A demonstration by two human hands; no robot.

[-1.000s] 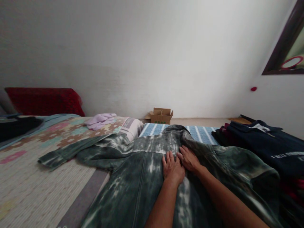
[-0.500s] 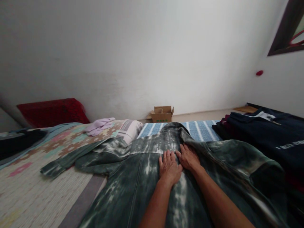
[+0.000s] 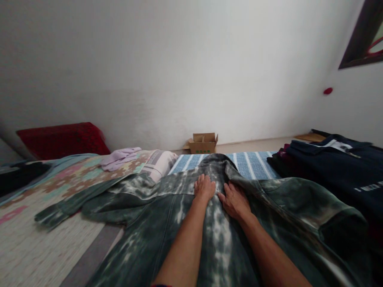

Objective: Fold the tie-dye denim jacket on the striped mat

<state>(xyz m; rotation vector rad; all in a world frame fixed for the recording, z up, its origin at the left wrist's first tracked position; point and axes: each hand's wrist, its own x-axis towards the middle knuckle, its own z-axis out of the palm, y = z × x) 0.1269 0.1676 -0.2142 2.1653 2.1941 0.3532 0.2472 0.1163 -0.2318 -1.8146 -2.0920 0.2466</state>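
From here I see the tie-dyed green jacket point(image 3: 218, 227) on the near side of the striped sheet point(image 3: 254, 165) — spread out, not folded, with a turned-over edge and some creases left. Both hands lie palm-down on it, gripping nothing I can see: left hand point(image 3: 205, 186) fingers straight, right hand point(image 3: 235, 200) fingers slightly apart — beside that edge. Right of the sheet, piled clothes point(image 3: 338, 167).

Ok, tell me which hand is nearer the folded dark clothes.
Right. The right hand, on the green-and-white garment, is on the side toward the dark clothes; the left hand, on the same garment, is farther away, to the left.
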